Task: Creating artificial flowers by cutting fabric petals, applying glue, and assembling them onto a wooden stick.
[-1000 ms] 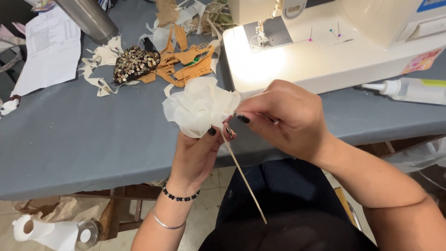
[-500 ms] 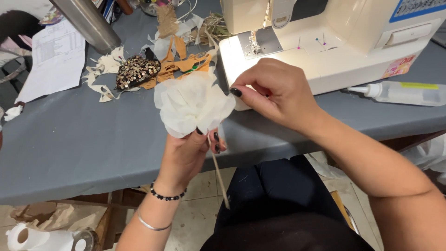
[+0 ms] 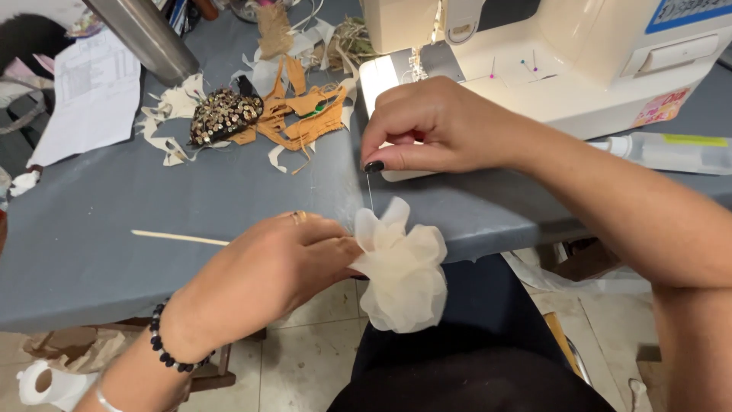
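Observation:
My left hand (image 3: 267, 271) grips a cream fabric flower (image 3: 402, 263) of gathered sheer petals at its base, over the table's front edge. A thin wooden stick (image 3: 179, 238) pokes out from behind that hand to the left, lying across the grey table (image 3: 99, 221). My right hand (image 3: 427, 126) is raised above the flower, thumb and fingers pinched on a needle (image 3: 369, 187) that points down at the petals. A thread cannot be made out.
A white sewing machine (image 3: 579, 61) stands at the back right with its lamp lit. Tan and cream fabric scraps (image 3: 301, 114), a sequinned piece (image 3: 223, 114), a metal flask (image 3: 145, 38), a paper sheet (image 3: 88, 95) and a glue tube (image 3: 671, 151) lie around.
My left hand has turned the flower over and lowered it, so the stick now points left instead of down. My right hand has lifted away from the petals, pulling the needle up.

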